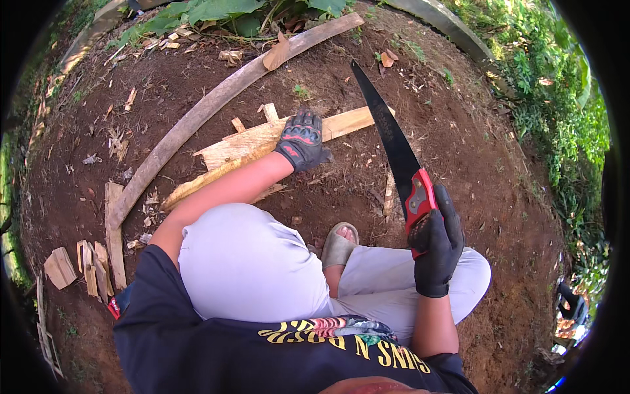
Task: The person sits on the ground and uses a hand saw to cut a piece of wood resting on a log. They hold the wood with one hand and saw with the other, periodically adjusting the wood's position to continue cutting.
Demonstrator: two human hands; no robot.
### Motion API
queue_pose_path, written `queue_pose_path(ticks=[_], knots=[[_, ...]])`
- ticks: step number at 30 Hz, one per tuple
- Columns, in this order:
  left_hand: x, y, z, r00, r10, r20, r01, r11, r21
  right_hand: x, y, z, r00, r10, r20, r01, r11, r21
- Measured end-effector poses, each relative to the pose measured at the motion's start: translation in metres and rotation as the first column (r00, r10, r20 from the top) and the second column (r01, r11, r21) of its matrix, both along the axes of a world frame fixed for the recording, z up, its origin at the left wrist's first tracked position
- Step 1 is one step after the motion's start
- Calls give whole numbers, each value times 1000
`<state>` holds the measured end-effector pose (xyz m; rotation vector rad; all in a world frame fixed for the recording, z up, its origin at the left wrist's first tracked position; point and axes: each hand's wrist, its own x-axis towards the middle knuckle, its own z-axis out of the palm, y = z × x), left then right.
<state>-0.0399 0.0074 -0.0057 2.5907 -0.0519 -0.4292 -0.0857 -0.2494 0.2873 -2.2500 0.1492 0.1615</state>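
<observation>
My left hand [302,139], in a black glove with red trim, lies across a pale split wooden plank [351,123]. Its fingers reach over the plank's far edge and the thumb comes down on the near side. More pale wood [243,146] lies under and beside it, with a rough yellowish strip [197,187] along the near side. In my black-gloved right hand [441,240] is a pruning saw [394,141], gripped by its red and black handle. Its dark blade points up and away, passing in front of the plank's right end in view.
A long weathered board [190,128] stretches across the soil beyond the plank. Short wood pieces [92,266] and another board [114,243] lie at the left. Wood chips are scattered around. Leafy plants [223,10] grow at the back and right. My sandalled foot [340,243] rests nearby.
</observation>
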Motion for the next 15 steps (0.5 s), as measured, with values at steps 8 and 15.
queue_pose_path(ticks=[8,15], knots=[[-20,20,-10,993,-55,107,43,993,108,-16,14,5,938,15,-346,28,992,120],[-22,39,-9,987,-39,156,36,999,21,-19,14,6,952,12,-307,23,993,113]])
